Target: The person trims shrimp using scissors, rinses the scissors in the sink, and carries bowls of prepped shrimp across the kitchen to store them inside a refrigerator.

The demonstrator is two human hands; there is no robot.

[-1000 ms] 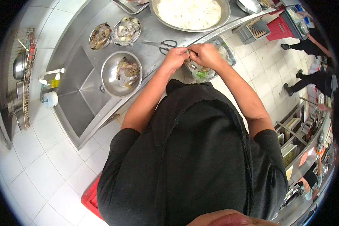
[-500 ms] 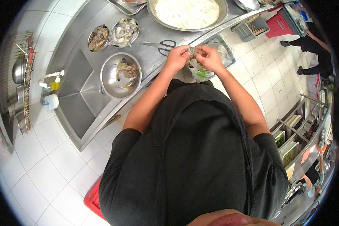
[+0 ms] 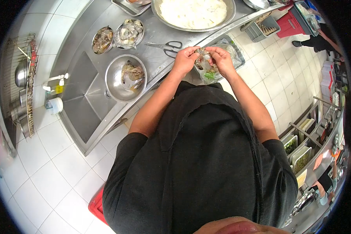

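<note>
Between my two hands is a greyish shrimp [image 3: 202,54], held over a bin lined with a clear plastic bag [image 3: 232,52]. My left hand [image 3: 186,59] pinches one side of it, my right hand [image 3: 221,61] the other. Fingers partly hide the shrimp. Left of my hands, black-handled scissors [image 3: 171,45] lie on the steel counter. Unpeeled shrimp [image 3: 132,77] rest in a steel bowl [image 3: 112,87] near the counter's front edge. Behind it, one small bowl holds brownish shrimp pieces [image 3: 103,39], and another holds pale, peeled-looking shrimp [image 3: 129,33].
A wide basin [image 3: 155,15] of white food stands at the back of the steel counter. The sink [image 3: 80,105] lies at left. Grey [image 3: 257,33] and red bins [image 3: 288,24] stand on the floor at upper right, near another person's legs [image 3: 314,43].
My hands have moved slightly apart, and more of the shrimp shows between them. At the right, the other person's legs have shifted toward the top of the view.
</note>
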